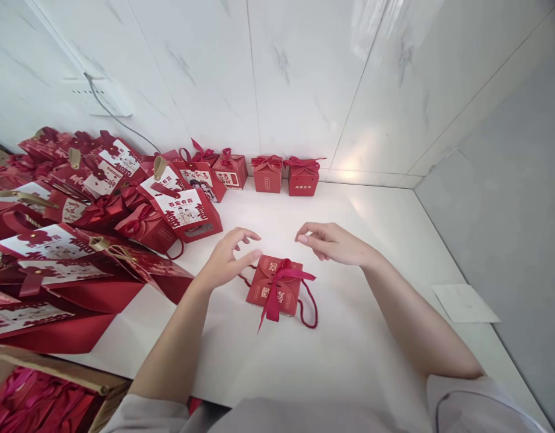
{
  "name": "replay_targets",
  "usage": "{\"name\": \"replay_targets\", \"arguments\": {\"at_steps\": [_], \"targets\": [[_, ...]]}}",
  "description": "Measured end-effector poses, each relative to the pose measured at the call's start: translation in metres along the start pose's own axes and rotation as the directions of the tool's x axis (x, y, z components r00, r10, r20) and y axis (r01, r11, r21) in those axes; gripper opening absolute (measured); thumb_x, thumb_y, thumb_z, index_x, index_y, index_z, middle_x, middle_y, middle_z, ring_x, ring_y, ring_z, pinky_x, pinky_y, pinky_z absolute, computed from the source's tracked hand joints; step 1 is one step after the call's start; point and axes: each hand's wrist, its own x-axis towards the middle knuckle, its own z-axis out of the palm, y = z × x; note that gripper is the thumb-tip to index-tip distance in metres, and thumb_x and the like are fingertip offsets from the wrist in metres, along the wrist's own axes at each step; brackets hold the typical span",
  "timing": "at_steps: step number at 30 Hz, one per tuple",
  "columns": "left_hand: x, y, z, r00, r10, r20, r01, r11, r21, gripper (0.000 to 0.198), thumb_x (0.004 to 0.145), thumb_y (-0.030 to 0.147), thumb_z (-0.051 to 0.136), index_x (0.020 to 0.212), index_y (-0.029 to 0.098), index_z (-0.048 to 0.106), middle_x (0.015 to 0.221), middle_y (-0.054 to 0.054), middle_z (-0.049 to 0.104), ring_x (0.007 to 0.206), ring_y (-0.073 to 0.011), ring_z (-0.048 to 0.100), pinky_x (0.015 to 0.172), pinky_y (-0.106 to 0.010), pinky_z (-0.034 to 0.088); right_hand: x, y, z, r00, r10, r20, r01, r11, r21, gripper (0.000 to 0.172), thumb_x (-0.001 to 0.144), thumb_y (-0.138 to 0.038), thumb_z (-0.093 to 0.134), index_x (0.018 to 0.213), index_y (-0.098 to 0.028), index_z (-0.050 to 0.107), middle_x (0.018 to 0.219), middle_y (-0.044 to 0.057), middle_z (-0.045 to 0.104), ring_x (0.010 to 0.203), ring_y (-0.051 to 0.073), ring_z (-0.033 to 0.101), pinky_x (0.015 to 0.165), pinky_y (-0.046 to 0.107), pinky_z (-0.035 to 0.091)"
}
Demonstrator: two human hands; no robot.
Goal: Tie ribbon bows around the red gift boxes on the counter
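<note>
In front of me a red gift box [263,288] stands on the white table, seen from above. Its top carries gold characters and a tied crimson ribbon bow [281,282]. A dark red cord handle [314,313] loops out at its right side, and a bit of cord shows at its left. My left hand [229,255] hovers just past the box's upper left corner, fingers curved and apart, holding nothing I can see. Above and right of the box is my right hand [329,242], its thumb and bent fingers close together; whether something small is between them is unclear.
Many red gift boxes [187,207] and bags crowd the table's left side. Two ribboned boxes [303,176] stand by the tiled wall. A white card [465,302] lies near the right edge. At lower left, a cardboard carton [97,380] holds red ribboned items.
</note>
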Motion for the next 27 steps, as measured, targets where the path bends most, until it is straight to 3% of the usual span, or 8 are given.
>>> {"name": "replay_targets", "arguments": {"at_steps": [3,6,9,12,15,19,23,27], "targets": [[-0.005,0.006,-0.008,0.920,0.154,0.360,-0.111,0.984,-0.138,0.089,0.060,0.045,0.083,0.138,0.031,0.043,0.144,-0.010,0.045,0.131,-0.0307,0.046,0.106,-0.045,0.043,-0.003,-0.004,0.001,0.990,-0.041,0.137,0.052,0.996,-0.077,0.042,0.088,-0.060,0.049,0.080,-0.021,0.062,0.062,-0.002,0.049,0.055,0.011,0.041,0.051,0.025,0.031],[-0.007,0.006,-0.009,0.858,0.166,0.486,-0.083,0.979,-0.187,0.108,0.055,0.039,0.087,0.146,0.033,0.030,0.152,-0.010,0.035,0.138,-0.0314,0.039,0.111,-0.049,0.039,-0.007,-0.010,0.003,0.971,-0.067,0.230,0.094,0.990,-0.108,0.037,0.085,-0.057,0.056,0.079,-0.021,0.061,0.063,-0.003,0.048,0.056,0.012,0.040,0.052,0.025,0.030],[-0.004,-0.001,-0.005,0.908,0.148,0.391,-0.062,0.973,-0.222,0.079,0.075,0.034,0.074,0.144,0.034,0.036,0.149,-0.008,0.040,0.138,-0.0271,0.040,0.112,-0.049,0.038,-0.010,-0.016,0.006,0.968,-0.120,0.222,0.153,0.979,-0.136,0.033,0.080,-0.054,0.064,0.081,-0.021,0.060,0.074,0.000,0.058,0.067,0.015,0.051,0.058,0.027,0.036],[0.001,-0.008,0.001,0.994,0.068,0.088,-0.047,0.975,-0.217,0.043,0.088,0.029,0.056,0.131,0.030,0.050,0.138,-0.008,0.052,0.132,-0.0242,0.046,0.108,-0.047,0.042,-0.011,-0.019,0.009,0.983,-0.135,0.126,0.155,0.975,-0.160,0.031,0.080,-0.051,0.065,0.081,-0.021,0.056,0.085,0.003,0.064,0.074,0.017,0.055,0.061,0.028,0.039],[0.004,-0.010,0.005,0.995,0.021,-0.093,-0.041,0.976,-0.215,0.023,0.092,0.033,0.049,0.110,0.024,0.061,0.121,-0.007,0.061,0.118,-0.0233,0.056,0.100,-0.042,0.046,-0.010,-0.018,0.010,0.990,-0.113,0.086,0.128,0.974,-0.185,0.024,0.086,-0.044,0.058,0.078,-0.021,0.055,0.081,0.002,0.064,0.069,0.016,0.055,0.059,0.028,0.038],[0.003,-0.002,0.013,0.988,0.056,-0.142,-0.083,0.978,-0.193,0.027,0.090,0.038,0.054,0.113,0.024,0.058,0.120,-0.007,0.060,0.116,-0.0231,0.056,0.096,-0.038,0.046,-0.009,-0.014,0.010,0.989,-0.133,0.059,0.141,0.974,-0.177,0.018,0.092,-0.034,0.049,0.079,-0.022,0.054,0.077,0.001,0.062,0.064,0.015,0.053,0.059,0.028,0.040],[0.003,0.001,0.025,0.988,0.018,-0.155,-0.039,0.990,-0.134,0.039,0.085,0.037,0.062,0.121,0.025,0.053,0.126,-0.006,0.058,0.115,-0.0227,0.056,0.092,-0.037,0.046,-0.007,-0.009,0.012,0.970,-0.228,-0.089,0.202,0.951,-0.233,0.007,0.088,-0.028,0.055,0.094,-0.023,0.055,0.093,0.004,0.061,0.077,0.019,0.057,0.069,0.033,0.048],[0.005,-0.001,0.029,0.994,0.003,-0.110,-0.016,0.993,-0.118,0.030,0.085,0.037,0.062,0.112,0.024,0.059,0.110,-0.004,0.065,0.098,-0.0193,0.060,0.084,-0.034,0.047,-0.004,-0.004,0.014,0.914,-0.396,-0.090,0.350,0.881,-0.317,0.041,0.084,-0.024,0.062,0.123,-0.027,0.051,0.123,0.010,0.053,0.113,0.027,0.052,0.092,0.043,0.048]]}}
